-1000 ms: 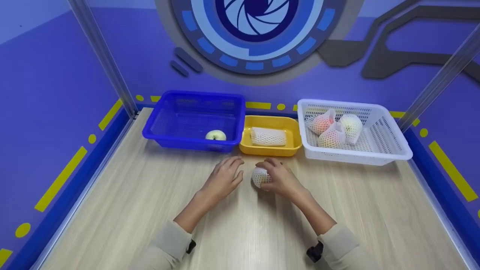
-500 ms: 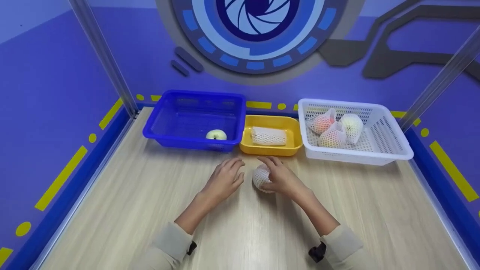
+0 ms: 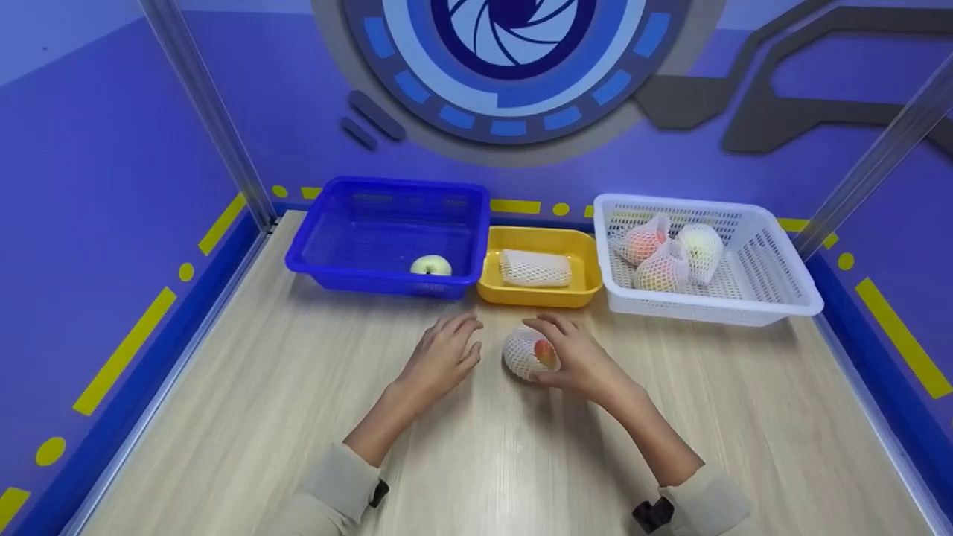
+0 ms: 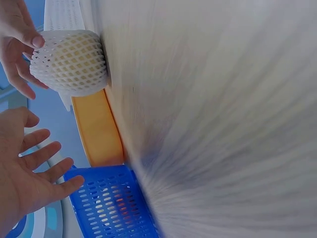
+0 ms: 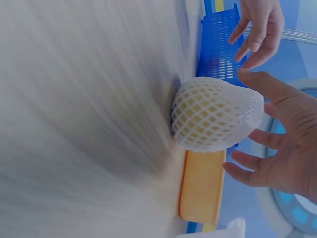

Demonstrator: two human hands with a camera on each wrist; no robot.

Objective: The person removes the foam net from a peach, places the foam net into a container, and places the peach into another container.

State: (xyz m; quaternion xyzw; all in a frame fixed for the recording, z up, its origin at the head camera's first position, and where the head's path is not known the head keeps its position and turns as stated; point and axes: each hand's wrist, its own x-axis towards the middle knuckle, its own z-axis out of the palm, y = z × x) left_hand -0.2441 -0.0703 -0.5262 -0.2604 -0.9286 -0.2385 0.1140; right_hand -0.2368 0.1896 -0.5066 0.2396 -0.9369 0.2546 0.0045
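Observation:
A round fruit in a white foam net [image 3: 520, 351] stands on the wooden table, in front of the yellow tray. A red patch of skin shows at the net's opening, on the side facing my right hand [image 3: 588, 363]. That hand stays beside the fruit, its thumb and fingers spread near the net's open end; in the right wrist view the fingers [image 5: 247, 161] are loosely extended. My left hand [image 3: 441, 357] hovers left of the fruit, apart from it, holding nothing. Its fingers look spread in the left wrist view, where the netted fruit [image 4: 74, 64] appears beyond.
Behind the hands, a blue basket [image 3: 357, 281] holds a pale green apple [image 3: 431, 266]. The yellow tray [image 3: 536, 297] contains an empty foam net [image 3: 536, 268]. At right, a white basket [image 3: 715, 310] bears 3 netted fruits [image 3: 661, 269]. Walls enclose the table's back and sides.
My right hand has drawn back a little to the right from the netted fruit, uncovering its red patch. The left hand has barely moved, and the fruit remains on the table.

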